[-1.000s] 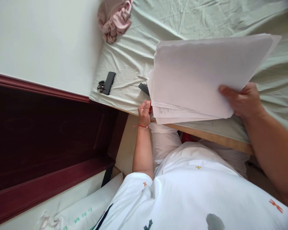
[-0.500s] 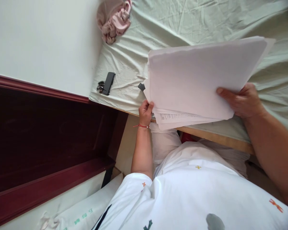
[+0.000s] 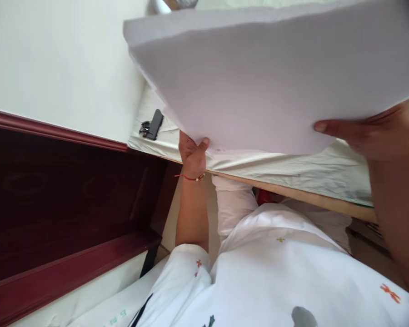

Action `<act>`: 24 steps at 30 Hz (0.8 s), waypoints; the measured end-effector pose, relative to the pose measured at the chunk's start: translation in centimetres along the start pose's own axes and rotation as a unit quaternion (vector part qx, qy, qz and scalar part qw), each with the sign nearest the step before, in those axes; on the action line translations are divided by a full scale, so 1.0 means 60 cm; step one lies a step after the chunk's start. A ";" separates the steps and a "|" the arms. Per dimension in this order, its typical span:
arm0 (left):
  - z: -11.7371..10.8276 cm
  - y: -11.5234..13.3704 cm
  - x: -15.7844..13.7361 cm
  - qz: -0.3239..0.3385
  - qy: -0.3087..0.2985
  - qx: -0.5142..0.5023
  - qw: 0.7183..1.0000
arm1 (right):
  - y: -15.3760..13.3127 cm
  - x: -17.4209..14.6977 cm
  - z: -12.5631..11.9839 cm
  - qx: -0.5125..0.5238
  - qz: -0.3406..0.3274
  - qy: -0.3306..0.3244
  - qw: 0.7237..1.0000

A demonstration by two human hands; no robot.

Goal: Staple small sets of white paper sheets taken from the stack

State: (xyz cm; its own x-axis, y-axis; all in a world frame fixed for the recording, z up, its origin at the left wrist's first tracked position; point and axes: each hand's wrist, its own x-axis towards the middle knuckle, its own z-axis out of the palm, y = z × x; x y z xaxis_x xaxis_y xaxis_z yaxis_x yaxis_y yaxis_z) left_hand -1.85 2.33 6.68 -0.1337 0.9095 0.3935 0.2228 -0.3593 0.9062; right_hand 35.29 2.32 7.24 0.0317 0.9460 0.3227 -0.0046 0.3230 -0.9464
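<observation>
A stack of white paper sheets [image 3: 259, 81] is raised above the bed, its broad blank face toward me. My left hand [image 3: 193, 154] grips the lower left edge with the thumb on top; a red string bracelet circles that wrist. At the lower right, my right hand [image 3: 378, 131] clasps the sheets, thumb laid across the face and fingers hidden behind. A little faint print shows near my left thumb. The far right corner of the stack runs past the picture's edge.
The bed's pale green sheet [image 3: 293, 170] lies beneath the papers. A dark phone-like object [image 3: 155, 123] rests beside keys [image 3: 144, 129] near the wall. Dark red wooden panelling [image 3: 71, 190] stands at left, and a white sack [image 3: 122, 299] lies below it.
Both hands have lifted the papers up toward me, so they look larger and hide more of the bed. My left hand moved slightly left. The pink cloth is now out of sight.
</observation>
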 end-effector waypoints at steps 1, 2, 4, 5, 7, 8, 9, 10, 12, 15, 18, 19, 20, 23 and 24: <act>0.000 0.001 -0.001 0.001 0.002 0.000 1.000 | -0.003 0.001 -0.005 -0.009 -0.001 -0.013 1.000; 0.001 -0.001 -0.005 -0.001 0.004 -0.004 1.000 | -0.003 0.001 -0.011 -0.021 0.004 -0.030 0.999; 0.006 -0.009 -0.015 -0.021 0.001 -0.020 1.000 | 0.002 0.000 -0.018 -0.051 0.032 -0.067 0.996; 0.011 -0.016 -0.021 -0.041 -0.004 -0.028 0.999 | 0.007 -0.001 -0.019 -0.065 0.048 -0.077 0.994; 0.019 -0.028 -0.033 -0.089 -0.010 -0.037 0.995 | 0.017 -0.003 -0.017 -0.085 0.075 -0.079 0.990; 0.023 -0.031 -0.037 -0.109 -0.006 -0.039 0.993 | 0.020 -0.003 -0.015 -0.087 0.082 -0.075 0.990; 0.026 -0.033 -0.039 -0.124 0.002 -0.043 0.991 | 0.022 -0.004 -0.012 -0.085 0.083 -0.070 0.990; 0.027 -0.031 -0.039 -0.131 0.014 -0.049 0.990 | 0.021 -0.003 -0.009 -0.081 0.078 -0.066 0.991; 0.026 -0.019 -0.035 -0.126 0.038 -0.068 0.989 | 0.013 -0.001 -0.005 -0.073 0.057 -0.054 0.994; 0.018 0.005 -0.024 -0.101 0.049 -0.091 0.990 | -0.004 0.003 -0.003 -0.059 0.016 -0.015 0.998; 0.009 0.001 -0.022 -0.106 0.018 -0.088 0.990 | -0.008 0.004 -0.004 -0.046 0.008 0.008 0.999; 0.008 -0.009 -0.025 -0.122 -0.001 -0.077 0.989 | -0.004 0.003 -0.005 -0.046 0.021 0.000 0.999; 0.007 -0.023 -0.029 -0.144 -0.022 -0.062 0.987 | 0.002 0.003 -0.005 -0.047 0.041 -0.017 0.998; 0.005 -0.066 -0.049 -0.217 -0.065 0.017 0.974 | 0.024 -0.001 -0.006 -0.049 0.113 -0.082 0.989; 0.004 -0.076 -0.055 -0.223 -0.069 0.030 0.972 | 0.030 -0.002 -0.005 -0.048 0.131 -0.088 0.986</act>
State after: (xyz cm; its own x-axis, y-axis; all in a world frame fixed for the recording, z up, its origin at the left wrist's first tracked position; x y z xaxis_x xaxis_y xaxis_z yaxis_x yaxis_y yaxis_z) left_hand -2.17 1.03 1.22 -0.1010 0.9928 -0.0646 0.2288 0.0864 0.9696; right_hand 35.59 2.75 5.50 -0.1327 0.9895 0.0568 0.1059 0.0711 -0.9918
